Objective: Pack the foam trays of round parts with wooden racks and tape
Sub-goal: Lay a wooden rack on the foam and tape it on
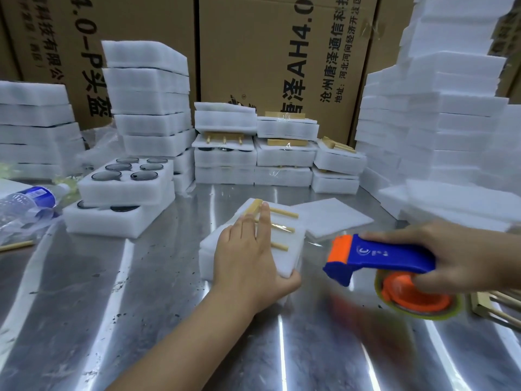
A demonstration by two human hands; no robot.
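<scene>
While the ribbed steel table (141, 320) fills the foreground, two bare hands flank the landmark, a white covered foam tray (290, 258) at mid-table.

Left hand (248, 258): fingers straight and slightly spread, pressed flat on the tray's top with the thumb against its near corner. This probably pins the lid and rack for taping.

Pale wooden rack (277, 225): lies on the tray's top. Its crossbar sits partly under the fingers (265, 210) and its three pegs run out to their right, uncovered.

Right hand (462, 258): just right of the tray, fingers curled tight round a blue-and-orange tape dispenser (380, 258). The orange mouth faces the tray, ready to lay tape across the rack. A faint clear strand seems to join the two.

Spare wooden racks (496, 306) lie farther right of the tray. A loose white foam sheet (332, 218) lies just behind it. To its left sit open foam trays of dark round parts (127, 176) and a clear plastic bottle (25, 200). Behind the tray stand taped packs topped with racks (282, 156), then tall foam stacks (451, 122) and brown cardboard cartons (267, 52).
</scene>
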